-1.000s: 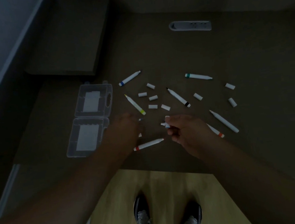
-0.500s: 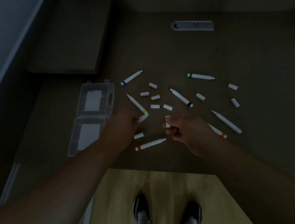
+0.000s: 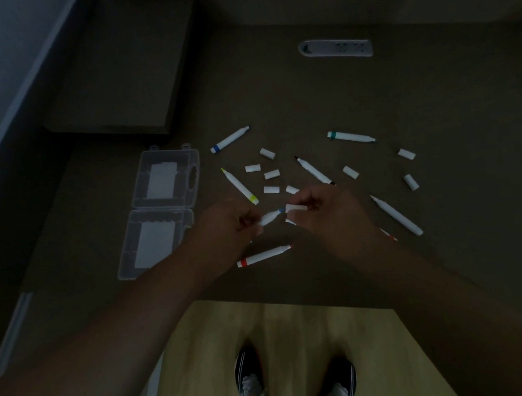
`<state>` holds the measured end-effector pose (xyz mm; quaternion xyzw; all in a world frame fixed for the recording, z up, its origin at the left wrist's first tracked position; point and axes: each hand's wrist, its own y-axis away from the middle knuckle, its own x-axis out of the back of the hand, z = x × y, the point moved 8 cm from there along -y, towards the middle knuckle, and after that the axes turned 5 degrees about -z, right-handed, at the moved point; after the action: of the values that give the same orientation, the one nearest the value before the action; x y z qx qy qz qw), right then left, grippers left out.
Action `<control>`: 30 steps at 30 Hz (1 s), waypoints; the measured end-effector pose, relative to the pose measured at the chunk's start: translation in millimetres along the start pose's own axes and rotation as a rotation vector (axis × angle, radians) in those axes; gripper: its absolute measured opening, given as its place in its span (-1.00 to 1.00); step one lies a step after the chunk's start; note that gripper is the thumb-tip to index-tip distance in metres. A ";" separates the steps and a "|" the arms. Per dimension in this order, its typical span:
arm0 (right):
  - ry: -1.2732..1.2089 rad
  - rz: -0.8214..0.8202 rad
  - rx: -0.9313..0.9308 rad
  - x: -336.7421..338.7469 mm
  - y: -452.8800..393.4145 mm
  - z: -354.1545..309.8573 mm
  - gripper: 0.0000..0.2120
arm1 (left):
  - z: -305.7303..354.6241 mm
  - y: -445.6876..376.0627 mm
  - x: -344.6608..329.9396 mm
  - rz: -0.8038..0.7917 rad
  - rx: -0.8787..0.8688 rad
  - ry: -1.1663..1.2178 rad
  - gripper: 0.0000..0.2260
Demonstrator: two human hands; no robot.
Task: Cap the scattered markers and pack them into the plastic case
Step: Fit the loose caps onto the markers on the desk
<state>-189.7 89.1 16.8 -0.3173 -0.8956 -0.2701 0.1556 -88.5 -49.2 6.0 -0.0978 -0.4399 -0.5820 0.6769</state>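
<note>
Left hand grips blue-tipped marker, now lifted off table, tip aimed right; half second ago hand lay lower, near cap on surface. Right hand pinches white cap, now just beside marker tip, not yet on. Red-banded marker lies below hands; yellow marker above left hand. Open plastic case sits left, near left hand. Loose caps scattered beyond hands. Table front edge near wrists; bare surface far right.

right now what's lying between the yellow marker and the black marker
In the head view, four loose white caps lie scattered between the yellow marker and the black marker; a fifth sits just above the right hand.
</note>
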 end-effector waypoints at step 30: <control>0.269 -0.172 0.072 -20.6 -21.6 -10.1 -0.86 | 5.8 -1.1 -1.1 0.014 -0.060 -0.052 -0.92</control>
<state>-187.3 59.1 7.4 -0.1947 -0.8995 -0.2905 0.2618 -92.2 -45.0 8.3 -0.1363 -0.4390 -0.5874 0.6661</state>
